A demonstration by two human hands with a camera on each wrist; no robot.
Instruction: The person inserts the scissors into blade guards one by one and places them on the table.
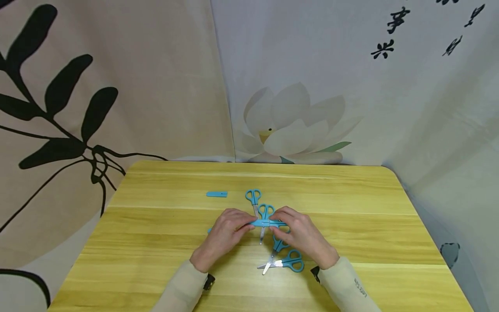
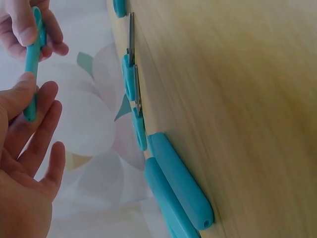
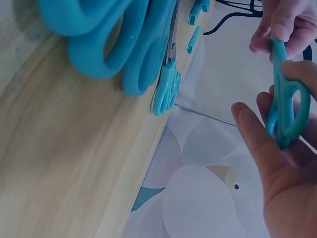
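Both hands hold a pair of blue-handled scissors [image 3: 285, 109] level above the table, its blades hidden inside a blue blade cover [image 1: 260, 223]. The left hand [image 1: 224, 232] pinches the cover between thumb and fingers, near its tip in the left wrist view. At the other end, the right hand [image 1: 299, 232] grips the handle loops, with the thumb on top and the index finger extended away. Beneath and around the hands lie several loose scissors with bare metal blades, among them one pair [image 1: 293, 261] nearest the person and another pair [image 1: 253, 196] farther back.
A loose blue blade cover [image 1: 216, 194] lies behind the left hand. More covers [image 2: 181, 183] rest side by side on the left, mostly hidden by that hand in the head view. The wooden table [image 1: 370, 242] ends at printed cloth curtains [image 1: 156, 86].
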